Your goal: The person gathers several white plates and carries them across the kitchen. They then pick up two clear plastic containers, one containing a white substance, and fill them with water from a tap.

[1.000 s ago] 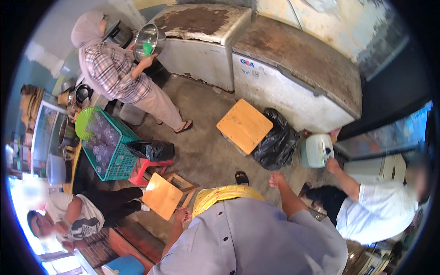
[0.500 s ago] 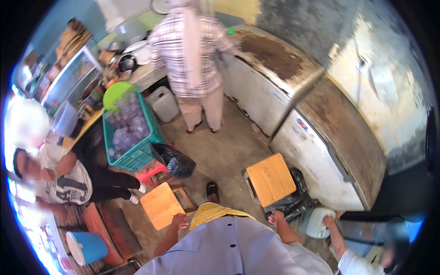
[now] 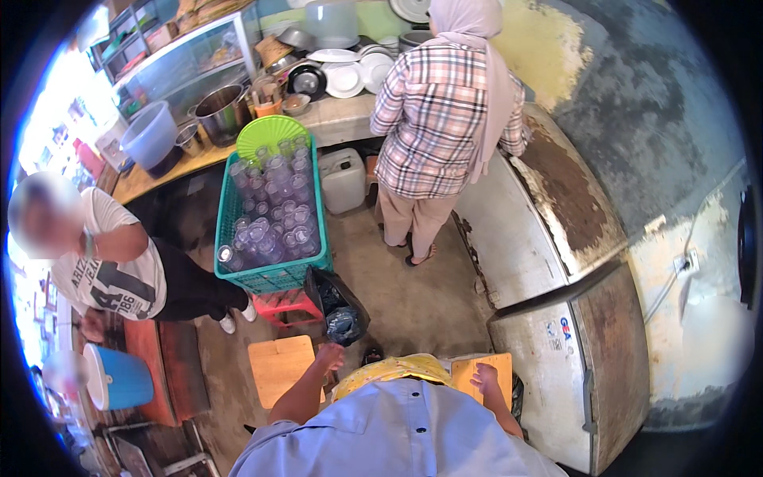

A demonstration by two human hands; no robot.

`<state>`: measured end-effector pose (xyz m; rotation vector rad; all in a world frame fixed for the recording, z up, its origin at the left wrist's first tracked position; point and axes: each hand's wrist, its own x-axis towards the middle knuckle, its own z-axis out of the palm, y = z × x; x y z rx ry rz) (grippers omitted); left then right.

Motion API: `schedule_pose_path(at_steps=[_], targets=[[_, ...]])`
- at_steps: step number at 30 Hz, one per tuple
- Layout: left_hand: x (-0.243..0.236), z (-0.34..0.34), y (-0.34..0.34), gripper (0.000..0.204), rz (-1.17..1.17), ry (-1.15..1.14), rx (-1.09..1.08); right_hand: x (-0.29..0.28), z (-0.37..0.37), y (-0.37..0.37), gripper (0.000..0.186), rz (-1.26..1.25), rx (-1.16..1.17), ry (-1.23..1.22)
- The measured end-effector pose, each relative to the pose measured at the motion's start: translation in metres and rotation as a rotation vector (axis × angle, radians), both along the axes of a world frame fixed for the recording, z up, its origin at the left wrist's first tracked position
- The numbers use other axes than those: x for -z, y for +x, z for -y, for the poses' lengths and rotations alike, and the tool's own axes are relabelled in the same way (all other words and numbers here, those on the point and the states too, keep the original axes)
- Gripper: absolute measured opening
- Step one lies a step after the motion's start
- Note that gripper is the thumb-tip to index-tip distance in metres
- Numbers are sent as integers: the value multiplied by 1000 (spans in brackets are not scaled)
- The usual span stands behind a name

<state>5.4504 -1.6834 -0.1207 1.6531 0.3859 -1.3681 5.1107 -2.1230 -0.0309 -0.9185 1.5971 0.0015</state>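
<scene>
My left hand (image 3: 331,356) hangs with loosely bent fingers and holds nothing, over the near edge of a wooden stool (image 3: 278,374), below a black plastic bag (image 3: 350,318). My right hand (image 3: 486,376) is open and holds nothing, above a second wooden stool (image 3: 499,362); whether it touches the seat I cannot tell. Ahead, a teal plastic crate (image 3: 270,270) full of clear plastic cups (image 3: 274,226), with a green round colander (image 3: 262,131) at its back, rests on a red stool (image 3: 278,306).
A person in a plaid shirt (image 3: 429,127) faces the back counter (image 3: 334,119) of dishes and pots. Another person (image 3: 119,278) stands at left by a blue bucket (image 3: 127,378). Two worn chest freezers (image 3: 517,238) line the right. A white jerrycan (image 3: 342,183) is behind the crate.
My view has swung round toward the crate and counter. The plaid-shirted person has turned away, and the metal bowl once held is out of sight. The person at my right has left the view.
</scene>
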Motion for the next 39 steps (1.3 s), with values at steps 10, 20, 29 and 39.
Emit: schedule_pose_path(at_steps=[10, 20, 29, 39], targets=[[-106, 122, 1, 64, 474, -1, 199, 40, 100, 55, 30, -117, -132, 116], [-111, 209, 46, 34, 693, 342, 102, 113, 287, 130, 14, 155, -278, 294], [-202, 258, 70, 40, 943, 247, 57, 44, 279, 361, 28, 234, -1097, 23], [-285, 282, 184, 35, 896, 127, -217, -167, 82, 643, 37, 956, -1444, 119]])
